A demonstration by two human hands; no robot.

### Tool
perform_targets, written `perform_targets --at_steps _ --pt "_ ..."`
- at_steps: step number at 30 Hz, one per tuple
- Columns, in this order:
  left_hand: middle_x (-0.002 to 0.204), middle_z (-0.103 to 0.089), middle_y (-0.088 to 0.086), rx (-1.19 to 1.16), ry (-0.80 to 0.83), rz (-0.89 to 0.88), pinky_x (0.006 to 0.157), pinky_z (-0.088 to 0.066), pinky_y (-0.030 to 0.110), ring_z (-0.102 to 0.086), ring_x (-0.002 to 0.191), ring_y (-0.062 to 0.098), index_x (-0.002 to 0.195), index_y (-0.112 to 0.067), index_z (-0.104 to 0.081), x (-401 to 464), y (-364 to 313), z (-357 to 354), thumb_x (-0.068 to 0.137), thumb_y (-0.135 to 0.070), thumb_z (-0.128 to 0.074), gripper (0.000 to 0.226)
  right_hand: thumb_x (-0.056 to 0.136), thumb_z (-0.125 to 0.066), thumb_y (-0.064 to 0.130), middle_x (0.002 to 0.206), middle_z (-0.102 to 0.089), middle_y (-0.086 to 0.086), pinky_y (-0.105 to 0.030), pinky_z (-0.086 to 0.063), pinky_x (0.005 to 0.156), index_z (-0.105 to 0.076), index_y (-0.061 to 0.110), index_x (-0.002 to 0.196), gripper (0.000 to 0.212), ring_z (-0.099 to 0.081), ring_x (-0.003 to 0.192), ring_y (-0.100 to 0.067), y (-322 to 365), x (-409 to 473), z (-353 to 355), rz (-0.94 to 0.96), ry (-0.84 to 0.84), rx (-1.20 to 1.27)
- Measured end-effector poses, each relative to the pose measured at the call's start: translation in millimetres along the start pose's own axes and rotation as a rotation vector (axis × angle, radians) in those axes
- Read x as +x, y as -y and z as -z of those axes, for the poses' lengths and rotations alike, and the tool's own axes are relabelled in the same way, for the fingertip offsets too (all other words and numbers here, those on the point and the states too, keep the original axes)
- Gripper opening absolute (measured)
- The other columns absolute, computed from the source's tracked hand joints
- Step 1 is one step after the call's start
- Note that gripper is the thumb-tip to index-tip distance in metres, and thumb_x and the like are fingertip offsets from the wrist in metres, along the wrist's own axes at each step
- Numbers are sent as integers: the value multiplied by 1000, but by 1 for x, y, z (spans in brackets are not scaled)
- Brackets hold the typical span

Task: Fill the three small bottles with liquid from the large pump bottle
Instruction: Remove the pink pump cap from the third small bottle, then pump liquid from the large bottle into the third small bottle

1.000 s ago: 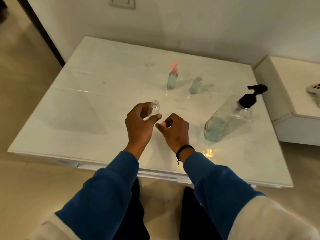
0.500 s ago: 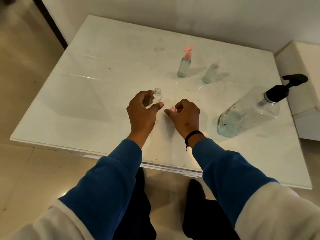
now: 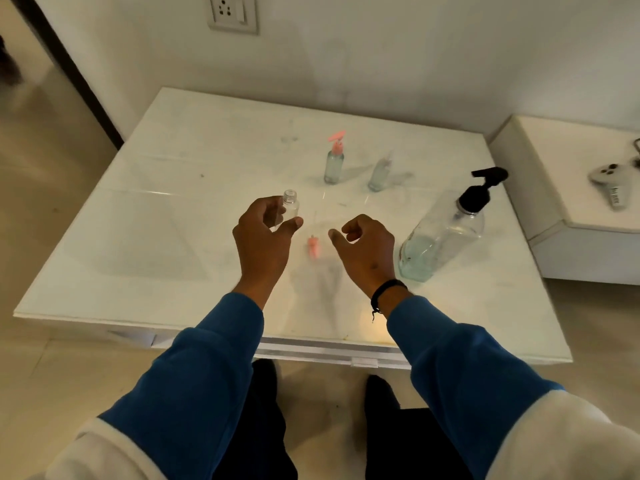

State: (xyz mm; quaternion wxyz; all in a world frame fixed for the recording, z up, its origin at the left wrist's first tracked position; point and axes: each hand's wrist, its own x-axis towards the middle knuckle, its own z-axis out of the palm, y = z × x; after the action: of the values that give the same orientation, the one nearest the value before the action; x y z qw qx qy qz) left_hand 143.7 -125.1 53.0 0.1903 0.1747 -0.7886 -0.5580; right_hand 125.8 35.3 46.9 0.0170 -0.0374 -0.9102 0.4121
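My left hand (image 3: 265, 237) grips a small clear bottle (image 3: 290, 206) with no cap, upright above the white table (image 3: 173, 216). A pink pump cap (image 3: 313, 247) lies on the table between my hands. My right hand (image 3: 367, 251) hovers beside the cap, fingers loosely curled, holding nothing. Farther back stand a small bottle with a pink pump (image 3: 334, 162) and a small clear bottle (image 3: 380, 173). The large clear bottle with a black pump (image 3: 446, 230) stands at the right, with a little liquid at its bottom.
A low white side table (image 3: 568, 209) at the right holds a white controller (image 3: 611, 176). A wall with a socket (image 3: 232, 12) rises behind the table. My legs are under the table's near edge.
My right hand has let go of the pink pump cap, which now lies on the table, and has drawn slightly right. My left hand still holds the uncapped bottle.
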Motion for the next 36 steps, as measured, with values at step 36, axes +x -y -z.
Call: perform_targets --at_steps 36 --pt "117 -71 -3 -280 206 -379 78 -62 34 -70 101 12 129 -14 -64 -51 -92 -107 84 -28 -79 50 93 -68 2 106 -69 -10 -43 -63 79 -69 2 105 12 -69 100 -25 -18 9 130 506 -851 331"
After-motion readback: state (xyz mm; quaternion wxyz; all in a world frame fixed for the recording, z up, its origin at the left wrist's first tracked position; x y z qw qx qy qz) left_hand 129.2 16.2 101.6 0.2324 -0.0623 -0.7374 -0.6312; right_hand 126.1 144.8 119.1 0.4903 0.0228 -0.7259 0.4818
